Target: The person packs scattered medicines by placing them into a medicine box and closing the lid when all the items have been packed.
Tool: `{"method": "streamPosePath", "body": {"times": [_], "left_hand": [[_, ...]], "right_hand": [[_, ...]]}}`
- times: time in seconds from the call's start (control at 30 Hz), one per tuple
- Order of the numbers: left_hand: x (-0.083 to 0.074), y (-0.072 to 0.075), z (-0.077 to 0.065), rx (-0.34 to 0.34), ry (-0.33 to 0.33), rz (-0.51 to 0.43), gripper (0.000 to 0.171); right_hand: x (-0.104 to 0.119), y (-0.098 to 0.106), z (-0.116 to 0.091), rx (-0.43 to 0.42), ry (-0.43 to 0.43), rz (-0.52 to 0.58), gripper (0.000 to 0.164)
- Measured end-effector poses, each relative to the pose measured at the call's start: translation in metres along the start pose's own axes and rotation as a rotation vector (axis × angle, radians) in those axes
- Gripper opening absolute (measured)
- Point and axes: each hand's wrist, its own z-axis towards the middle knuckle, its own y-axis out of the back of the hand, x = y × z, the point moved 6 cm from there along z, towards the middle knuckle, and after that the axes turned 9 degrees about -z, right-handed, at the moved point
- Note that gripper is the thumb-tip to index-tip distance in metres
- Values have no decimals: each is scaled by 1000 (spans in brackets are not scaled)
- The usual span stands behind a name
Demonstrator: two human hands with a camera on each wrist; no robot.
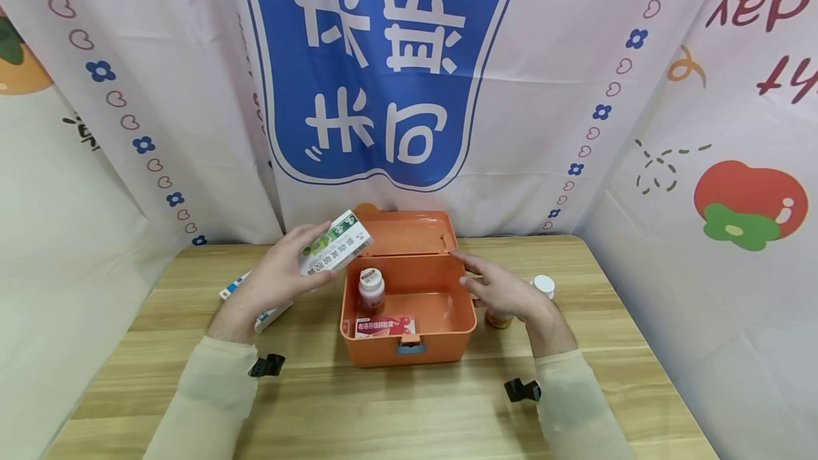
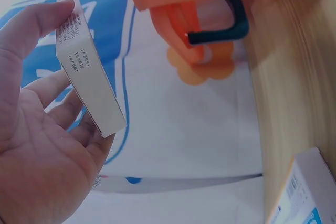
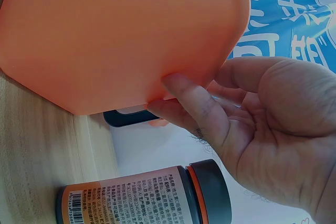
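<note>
Green-white carton: you have the carton (image 1: 335, 243) up off the desk (image 1: 307, 403), near the orange box's back-left corner.
Left hand: your left hand (image 1: 275, 275) grips it, thumb against fingers at its edges, probably to keep the printed front uncovered.
Carton print: end panel reads 产品批号, 有效期, 生产日期; front name too blurred to be sure.
Orange box: the box (image 1: 377, 353) sits toward the desk's back edge; lid (image 1: 409, 229) tipped back, seemingly for access.
Right hand: your right hand (image 1: 501, 286) touches the box's right wall, fingers loosely bent, likely steadying it.
Red carton: carton (image 1: 383, 326) in the box's front-left corner, reads 布洛芬缓释胶囊.
White bottle: bottle (image 1: 372, 289) upright by the box's left wall; label unreadable.
Dark-capped bottle: bottle (image 3: 131, 198) beside the box, toward the desk's right edge; 产品名称 and barcode.
Blue-white packaging: packaging (image 1: 275, 316) toward the desk's left edge, partly under your arm; one piece or two, can't tell.
Curtain: curtain (image 1: 562, 20) says 未来可期, "day".
</note>
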Motion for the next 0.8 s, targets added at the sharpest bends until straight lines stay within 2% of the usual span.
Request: {"method": "streamPosePath", "body": {"times": [0.27,0.57,0.8], "left_hand": [[-22,-12,-1,32,-30,-31,96],[-43,-25,-4,57,-111,-21,94],[-56,-34,-6,86,-130,-22,92]], "right_hand": [[0,0,0,-2,-5,-10,60],[-3,0,0,0,-6,0,59],[-2,1,-1,-6,-13,9,59]]}}
